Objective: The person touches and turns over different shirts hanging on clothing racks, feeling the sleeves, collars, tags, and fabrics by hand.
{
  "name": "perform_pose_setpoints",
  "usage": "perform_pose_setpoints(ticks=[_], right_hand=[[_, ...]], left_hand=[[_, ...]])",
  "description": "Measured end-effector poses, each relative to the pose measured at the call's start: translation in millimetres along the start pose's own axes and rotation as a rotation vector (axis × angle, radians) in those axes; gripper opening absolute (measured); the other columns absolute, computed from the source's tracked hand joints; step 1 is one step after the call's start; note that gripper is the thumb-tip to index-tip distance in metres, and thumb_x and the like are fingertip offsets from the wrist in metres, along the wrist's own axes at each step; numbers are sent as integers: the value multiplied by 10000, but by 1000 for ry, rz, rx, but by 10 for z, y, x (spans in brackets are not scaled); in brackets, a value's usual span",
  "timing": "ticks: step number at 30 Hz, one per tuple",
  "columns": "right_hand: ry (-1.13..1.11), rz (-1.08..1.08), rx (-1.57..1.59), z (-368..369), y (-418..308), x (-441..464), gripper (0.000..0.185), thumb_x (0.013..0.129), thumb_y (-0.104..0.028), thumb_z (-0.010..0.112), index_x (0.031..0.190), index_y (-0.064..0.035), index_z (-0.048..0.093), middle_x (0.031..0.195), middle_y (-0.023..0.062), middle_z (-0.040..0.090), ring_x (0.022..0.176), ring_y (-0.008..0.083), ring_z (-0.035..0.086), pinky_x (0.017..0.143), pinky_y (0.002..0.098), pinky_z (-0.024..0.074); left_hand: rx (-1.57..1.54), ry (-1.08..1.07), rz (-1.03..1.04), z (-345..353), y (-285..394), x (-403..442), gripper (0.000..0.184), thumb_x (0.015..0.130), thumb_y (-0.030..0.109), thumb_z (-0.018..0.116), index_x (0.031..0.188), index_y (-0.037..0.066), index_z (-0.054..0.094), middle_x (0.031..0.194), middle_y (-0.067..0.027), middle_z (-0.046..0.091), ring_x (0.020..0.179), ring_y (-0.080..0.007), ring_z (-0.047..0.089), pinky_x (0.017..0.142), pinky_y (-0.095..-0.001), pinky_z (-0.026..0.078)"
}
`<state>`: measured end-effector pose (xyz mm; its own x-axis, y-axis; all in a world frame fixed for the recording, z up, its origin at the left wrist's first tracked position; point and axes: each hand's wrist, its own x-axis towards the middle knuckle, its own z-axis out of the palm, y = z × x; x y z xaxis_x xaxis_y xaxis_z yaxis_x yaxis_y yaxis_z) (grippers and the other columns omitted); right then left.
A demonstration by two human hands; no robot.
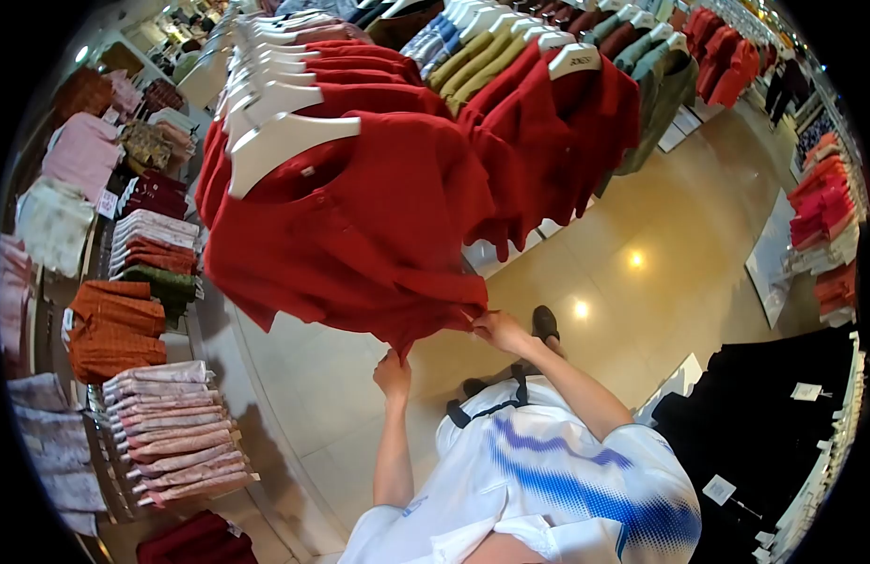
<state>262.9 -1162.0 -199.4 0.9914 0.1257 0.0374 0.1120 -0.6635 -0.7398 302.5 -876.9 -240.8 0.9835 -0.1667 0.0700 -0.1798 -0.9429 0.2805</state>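
A red shirt point(350, 226) hangs at the front of a rack on a white hanger point(289, 146), its lower part pulled out toward me. My left hand point(392, 376) is closed on the bottom edge of this shirt, the cloth bunched to a point above the fingers. Farther right, my right hand point(503, 333) pinches another part of the same hem. Between the two hands the fabric is drawn out. Behind the front shirt hang several more red garments on white hangers.
Another row of red shirts point(557, 132) hangs to the right, beside mustard ones point(482, 66). Shelves at left carry folded pink garments point(181, 432) and an orange shirt point(115, 329). Black garments point(764, 404) with tags hang at lower right. A shiny tiled floor point(632, 226) runs between the racks.
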Motion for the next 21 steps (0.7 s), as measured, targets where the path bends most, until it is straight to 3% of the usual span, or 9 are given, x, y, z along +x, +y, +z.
perform_pose_setpoints(ticks=[6, 8, 12, 14, 15, 17, 18, 21], right_hand=[[12, 30, 131, -113, 813, -95, 169, 835, -144, 575, 953, -51, 653, 832, 122, 668, 732, 299, 640, 694, 376, 506], [-109, 167, 272, -356, 1062, -48, 176, 845, -127, 562, 957, -16, 641, 802, 110, 667, 693, 215, 654, 656, 330, 512], [-73, 261, 468, -755, 1620, 205, 187, 843, -108, 569, 967, 21, 621, 774, 115, 661, 672, 159, 653, 640, 292, 514], [82, 338, 458, -925, 1806, 392, 300, 801, -99, 625, 1057, 45, 562, 794, 135, 651, 691, 195, 652, 646, 301, 514], [68, 334, 466, -990, 1860, 467, 300, 801, -99, 625, 1057, 45, 562, 794, 135, 651, 691, 195, 652, 646, 301, 514], [398, 168, 295, -1092, 1932, 656, 452, 757, -104, 676, 1156, 10, 496, 834, 132, 642, 702, 232, 645, 648, 329, 511], [381, 159, 305, -1140, 1944, 783, 452, 757, -104, 676, 1156, 10, 496, 834, 132, 642, 702, 232, 645, 648, 329, 511], [617, -6, 124, -1293, 1800, 1122, 570, 731, -145, 715, 1219, -37, 442, 871, 145, 628, 724, 262, 645, 651, 358, 502]], left_hand=[[131, -202, -67, 348, 84, -78, 175, 800, 206, 597, 865, 58, 533, 774, -165, 638, 710, -375, 624, 623, -493, 483], [32, -405, -2, 649, -25, -238, 250, 802, 264, 632, 836, 39, 529, 751, -178, 636, 697, -361, 628, 609, -484, 487], [-26, -630, -72, 987, 183, -521, 313, 799, 308, 672, 823, 36, 519, 739, -152, 633, 666, -301, 644, 595, -416, 498], [-487, -770, -309, 959, 460, -644, 308, 812, 291, 679, 803, 36, 507, 711, -113, 620, 637, -226, 650, 575, -342, 496], [-483, -766, -326, 987, 553, -677, 308, 812, 291, 679, 803, 36, 507, 711, -113, 620, 637, -226, 650, 575, -342, 496], [-546, -762, -324, 1040, 713, -710, 277, 834, 259, 665, 792, 39, 501, 677, -86, 596, 621, -179, 645, 560, -304, 491], [-545, -752, -344, 1027, 795, -706, 277, 834, 259, 665, 792, 39, 501, 677, -86, 596, 621, -179, 645, 560, -304, 491], [-522, -699, -293, 989, 1059, -630, 242, 850, 231, 637, 791, 38, 504, 687, -94, 593, 620, -181, 643, 572, -307, 496]])
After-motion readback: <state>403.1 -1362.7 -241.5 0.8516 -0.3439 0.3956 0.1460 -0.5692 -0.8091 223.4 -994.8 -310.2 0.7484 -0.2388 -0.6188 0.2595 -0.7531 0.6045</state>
